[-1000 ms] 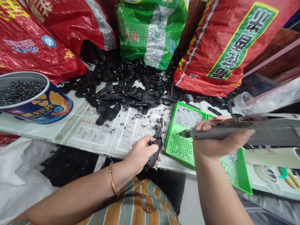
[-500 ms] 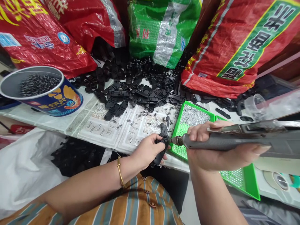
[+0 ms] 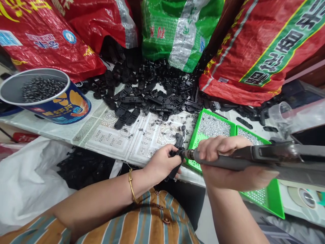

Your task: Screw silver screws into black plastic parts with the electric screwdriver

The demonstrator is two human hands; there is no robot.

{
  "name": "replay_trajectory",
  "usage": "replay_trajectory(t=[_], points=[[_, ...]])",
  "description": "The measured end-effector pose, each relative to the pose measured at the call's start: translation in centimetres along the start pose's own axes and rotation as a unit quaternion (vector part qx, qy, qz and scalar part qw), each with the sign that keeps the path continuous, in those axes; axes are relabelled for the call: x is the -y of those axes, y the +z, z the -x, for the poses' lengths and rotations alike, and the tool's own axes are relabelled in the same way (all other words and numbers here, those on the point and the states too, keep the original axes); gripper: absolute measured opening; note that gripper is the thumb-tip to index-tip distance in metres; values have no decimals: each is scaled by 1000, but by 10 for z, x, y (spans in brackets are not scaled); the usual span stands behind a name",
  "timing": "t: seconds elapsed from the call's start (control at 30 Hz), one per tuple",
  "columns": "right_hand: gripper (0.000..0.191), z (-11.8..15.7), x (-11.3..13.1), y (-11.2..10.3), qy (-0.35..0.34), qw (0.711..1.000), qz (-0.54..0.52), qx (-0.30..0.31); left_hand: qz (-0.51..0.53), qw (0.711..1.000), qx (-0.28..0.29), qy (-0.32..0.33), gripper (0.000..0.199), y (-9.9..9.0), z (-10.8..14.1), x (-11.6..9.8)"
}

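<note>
- At five o'clock from our view's centre we find the black assembly [image 3: 173, 173], clamped in the left hand [image 3: 162, 163]; those fingers partly hide it.
- At four o'clock, the right hand [image 3: 225, 176] is wrapped around a grey driver [image 3: 291, 162], whose rear is cut off.
- The driver's nose meets the assembly; we cannot make out its tip.
- Toward three o'clock, we see a green tray [image 3: 196, 136], partly covered by the right hand.

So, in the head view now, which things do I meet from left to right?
Blue tub → gold bracelet → left hand gripping a black part → right hand → tape roll.
</note>
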State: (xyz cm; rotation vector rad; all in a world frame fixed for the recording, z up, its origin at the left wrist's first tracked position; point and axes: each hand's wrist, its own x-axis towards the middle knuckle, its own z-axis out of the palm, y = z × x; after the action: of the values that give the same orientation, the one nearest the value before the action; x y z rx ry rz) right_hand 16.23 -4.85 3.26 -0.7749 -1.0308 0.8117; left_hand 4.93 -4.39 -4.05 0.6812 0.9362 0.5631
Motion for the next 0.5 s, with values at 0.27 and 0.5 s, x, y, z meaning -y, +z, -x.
replay_trajectory(t=[0.27,0.5], points=[[40,8,-3,2,-3,1000,4,11,0,1000,9,-7,13,1,0,2],[27,2,26,-2,-62,989,72,-112,-118,989,56,65,17,-4,0,-14]])
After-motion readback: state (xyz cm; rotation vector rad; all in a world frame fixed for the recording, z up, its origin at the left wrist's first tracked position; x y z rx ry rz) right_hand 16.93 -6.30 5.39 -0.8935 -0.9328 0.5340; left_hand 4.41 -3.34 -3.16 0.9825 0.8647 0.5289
